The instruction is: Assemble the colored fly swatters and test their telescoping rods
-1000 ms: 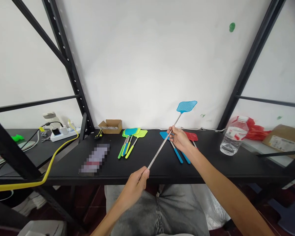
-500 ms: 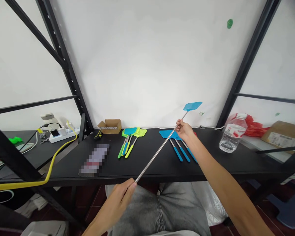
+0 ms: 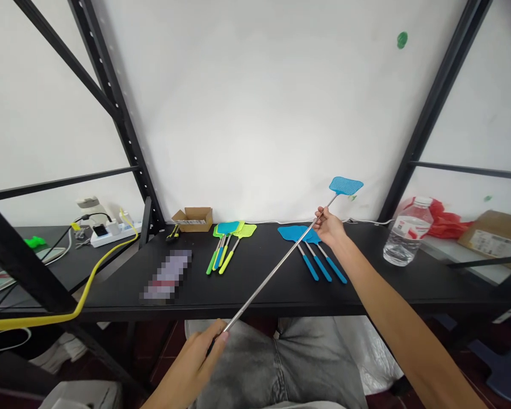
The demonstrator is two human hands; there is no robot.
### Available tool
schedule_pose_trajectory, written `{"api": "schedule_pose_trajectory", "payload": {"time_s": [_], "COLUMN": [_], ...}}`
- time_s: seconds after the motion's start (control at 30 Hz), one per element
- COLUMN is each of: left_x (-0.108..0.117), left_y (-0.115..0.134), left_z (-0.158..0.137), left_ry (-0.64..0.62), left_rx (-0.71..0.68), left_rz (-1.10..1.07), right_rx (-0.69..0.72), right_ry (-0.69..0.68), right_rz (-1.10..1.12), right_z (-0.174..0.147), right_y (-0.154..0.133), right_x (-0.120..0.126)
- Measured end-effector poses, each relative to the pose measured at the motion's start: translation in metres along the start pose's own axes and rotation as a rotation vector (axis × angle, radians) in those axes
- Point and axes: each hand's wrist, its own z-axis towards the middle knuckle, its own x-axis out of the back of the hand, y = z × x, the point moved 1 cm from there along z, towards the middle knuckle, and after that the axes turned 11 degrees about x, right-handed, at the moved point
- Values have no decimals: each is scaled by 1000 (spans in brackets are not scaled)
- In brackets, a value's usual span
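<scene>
A fly swatter with a blue head and a long metal rod slants across the space above the black table. My left hand is closed round its handle end, near the table's front edge; the handle is mostly hidden by the fingers. My right hand pinches the rod just below the blue head. Beneath the rod and right hand lie several blue fly swatters, fanned with handles toward me. Left of them is a pile of green, yellow and blue fly swatters with short rods.
An open cardboard box stands at the back left, with a blurred flat item before it. A water bottle stands at the right by a red plastic bag. A yellow cable crosses the left side. Black shelf posts flank the table.
My right hand and the swatter's head have moved right, while my left hand has shifted down and left. The rod between them looks longer, and the head has turned to show its mesh face.
</scene>
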Motion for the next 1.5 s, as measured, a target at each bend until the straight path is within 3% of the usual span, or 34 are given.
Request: {"api": "schedule_pose_trajectory", "payload": {"time_s": [0.37, 0.63, 1.03, 1.27, 1.5], "left_x": [-16, -18, -36, -55, -60], "left_y": [14, 26, 95, 140, 131], "left_z": [17, 29, 79, 129, 145], "left_ry": [-47, -86, -44, 112, 255], "left_rx": [-64, -106, -261, -387, -382], "left_rz": [-62, -37, -129, -308, -426], "right_rx": [64, 146, 148, 216, 326], "right_ry": [-42, -84, -162, -326, -497], "right_rz": [-12, 60, 28, -76, -287], "right_z": [-6, -10, -61, -71, -89], "right_y": [7, -15, 9, 23, 44], "right_x": [13, 3, -45, -71, -88]}}
